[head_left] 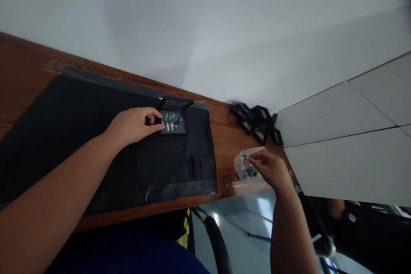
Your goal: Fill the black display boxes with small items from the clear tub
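A small black case [181, 127] with its lid raised lies on the black mat. Inside it sit rows of shiny green and silvery oval pieces [170, 126], with a small blue one at the right. My left hand [136, 125] grips the case's left edge between thumb and fingers. Over to the right, my right hand [268, 167] reaches over a clear plastic container [239, 167] of mixed glittering pieces [251, 172]. Its thumb and index finger are pinched at the container's far side; what they hold, if anything, is too small to make out.
Several black cases [257, 120] are piled by the wall at the table's right end. The black mat [105, 171] is taped to the wooden table [224, 130]. Tiny specks lie on the mat near the open case. A person's arm [337, 209] shows at the lower right.
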